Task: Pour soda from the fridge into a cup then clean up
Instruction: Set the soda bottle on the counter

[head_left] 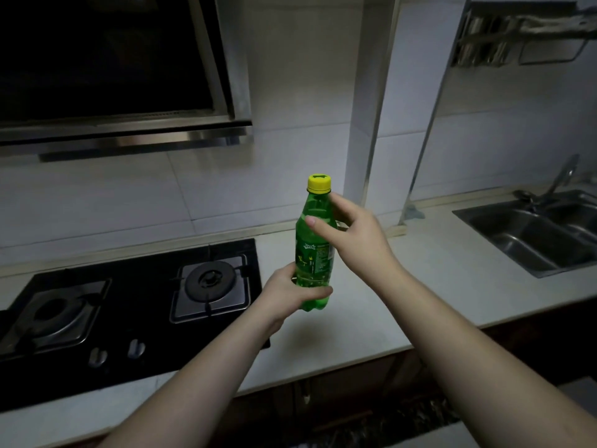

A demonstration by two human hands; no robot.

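A green soda bottle (312, 250) with a yellow cap (319, 183) stands upright over the white counter (403, 286), right of the stove. My left hand (287, 295) is wrapped around its lower part. My right hand (352, 236) is at the bottle's shoulder just under the cap, thumb in front and fingers behind, touching it loosely. The cap is on. No cup is in view.
A black two-burner gas stove (135, 305) lies to the left, under a range hood (122, 92). A steel double sink (536, 234) with a faucet (562, 176) is at the right. A metal rack (517, 40) hangs on the tiled wall.
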